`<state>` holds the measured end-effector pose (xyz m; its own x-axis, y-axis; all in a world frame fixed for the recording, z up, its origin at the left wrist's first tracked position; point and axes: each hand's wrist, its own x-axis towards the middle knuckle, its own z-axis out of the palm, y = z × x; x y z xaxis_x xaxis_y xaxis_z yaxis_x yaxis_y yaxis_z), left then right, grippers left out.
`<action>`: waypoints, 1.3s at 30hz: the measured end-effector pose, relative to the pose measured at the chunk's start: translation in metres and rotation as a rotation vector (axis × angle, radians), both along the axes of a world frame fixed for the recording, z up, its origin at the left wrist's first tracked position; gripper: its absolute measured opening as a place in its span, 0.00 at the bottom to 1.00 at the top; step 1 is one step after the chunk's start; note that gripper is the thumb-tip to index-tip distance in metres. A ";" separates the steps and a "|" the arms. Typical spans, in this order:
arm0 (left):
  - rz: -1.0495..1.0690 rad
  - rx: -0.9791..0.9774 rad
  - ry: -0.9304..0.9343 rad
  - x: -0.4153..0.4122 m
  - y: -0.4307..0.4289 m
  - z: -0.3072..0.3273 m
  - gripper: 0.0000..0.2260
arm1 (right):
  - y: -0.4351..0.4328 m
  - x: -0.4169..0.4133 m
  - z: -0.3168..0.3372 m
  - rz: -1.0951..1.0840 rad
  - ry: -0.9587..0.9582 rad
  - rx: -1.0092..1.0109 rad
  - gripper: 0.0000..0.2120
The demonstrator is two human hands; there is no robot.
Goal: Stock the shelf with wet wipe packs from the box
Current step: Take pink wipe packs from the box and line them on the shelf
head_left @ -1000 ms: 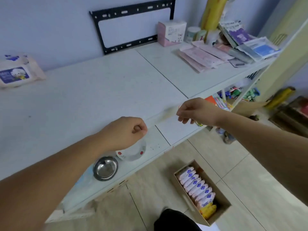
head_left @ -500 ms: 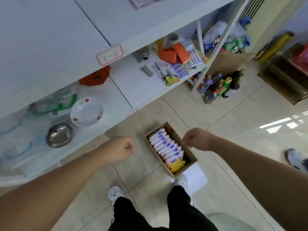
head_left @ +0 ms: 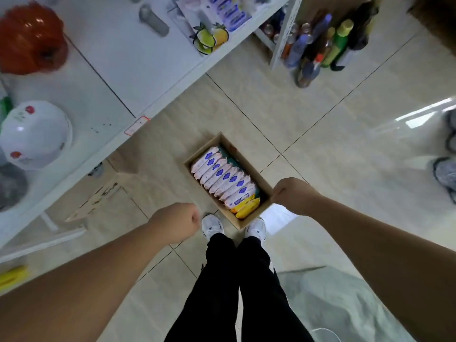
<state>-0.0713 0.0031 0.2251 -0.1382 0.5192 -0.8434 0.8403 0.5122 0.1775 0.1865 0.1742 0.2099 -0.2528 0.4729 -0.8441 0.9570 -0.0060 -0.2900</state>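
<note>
A brown cardboard box [head_left: 259,178] lies on the tiled floor just in front of my feet. Inside stands a row of several pink wet wipe packs [head_left: 223,180] with blue labels, with yellow packs [head_left: 246,207] at the near end. My left hand [head_left: 176,224] hangs as a fist to the left of the box and holds nothing. My right hand [head_left: 292,195] hovers curled over the box's right near corner, with nothing visible in it. The white shelf [head_left: 118,77] runs along the upper left.
On the shelf stand a white flowered bowl [head_left: 34,134], an orange dish [head_left: 29,38] and lemon-printed packs [head_left: 212,38]. Several bottles [head_left: 320,45] crowd the floor by the shelf's end post. Another person's shoes [head_left: 446,169] show at the right edge. Grey cloth [head_left: 333,304] lies by my legs.
The view has swung down from the top shelf to the floor. Both hands have dropped toward the box, the right one now over its near right corner.
</note>
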 end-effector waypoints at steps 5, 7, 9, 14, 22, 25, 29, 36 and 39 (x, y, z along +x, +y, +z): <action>0.164 0.033 -0.142 0.017 0.039 -0.106 0.00 | 0.006 -0.005 -0.102 0.042 -0.030 0.002 0.12; 0.234 0.005 -0.212 0.026 0.047 -0.154 0.04 | 0.006 -0.008 -0.140 0.040 -0.034 0.000 0.12; 0.250 -0.005 -0.243 0.032 0.051 -0.203 0.10 | 0.003 -0.012 -0.179 0.074 -0.003 -0.035 0.12; 0.185 0.026 -0.221 0.029 0.051 -0.299 0.17 | -0.012 -0.023 -0.259 0.073 -0.058 -0.051 0.19; -0.119 0.342 0.053 0.028 0.041 -0.364 0.09 | -0.013 -0.046 -0.339 0.200 0.001 0.119 0.13; -0.251 0.386 0.134 0.033 0.031 -0.371 0.11 | -0.015 -0.042 -0.347 0.203 0.063 0.169 0.08; -0.341 0.402 0.248 0.039 0.025 -0.377 0.12 | -0.015 -0.035 -0.348 0.222 0.114 0.177 0.06; 0.239 0.449 -0.064 0.044 0.042 -0.359 0.05 | -0.013 -0.016 -0.334 0.353 0.149 0.197 0.10; 0.372 0.457 -0.094 0.045 0.060 -0.331 0.06 | -0.007 -0.005 -0.309 0.168 0.189 0.180 0.06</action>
